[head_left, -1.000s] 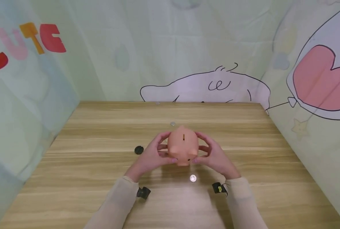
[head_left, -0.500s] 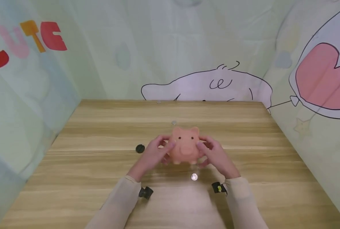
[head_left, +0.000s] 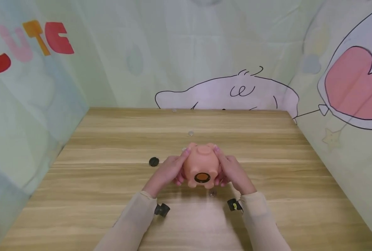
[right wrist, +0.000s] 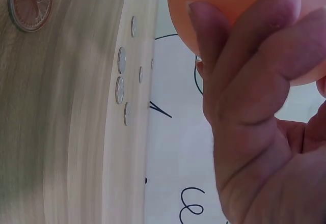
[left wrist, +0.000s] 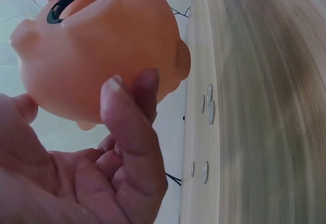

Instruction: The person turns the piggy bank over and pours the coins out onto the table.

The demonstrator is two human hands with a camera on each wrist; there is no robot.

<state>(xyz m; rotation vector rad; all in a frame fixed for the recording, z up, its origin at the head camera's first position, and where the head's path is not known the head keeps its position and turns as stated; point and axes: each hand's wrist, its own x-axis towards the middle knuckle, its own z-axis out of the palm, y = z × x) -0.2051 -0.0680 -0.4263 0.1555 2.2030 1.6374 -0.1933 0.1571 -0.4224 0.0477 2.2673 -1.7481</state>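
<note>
Both hands hold a pink piggy bank (head_left: 201,158) above the table, one on each side. It is tipped back, snout up, so its underside faces me. A black-rimmed round hole (head_left: 202,177) shows there between the feet, uncovered. My left hand (head_left: 168,170) has its thumb near the bank's head and its fingers curled around the side. On the opposite side, my right hand (head_left: 234,170) grips in the same way. In the left wrist view the bank (left wrist: 102,51) hangs apart from the tabletop. Below the bank lies a silver coin (head_left: 212,192).
A round black plug (head_left: 154,161) lies left of the bank on the wooden table (head_left: 110,195). Several coins are scattered beyond the bank, among them one coin (head_left: 190,133) farther back. Printed cloth walls (head_left: 126,52) close off the back and sides.
The piggy bank has turned in both hands from slot side up, through its face toward me, to its underside toward me. Coins and plug have stayed put.
</note>
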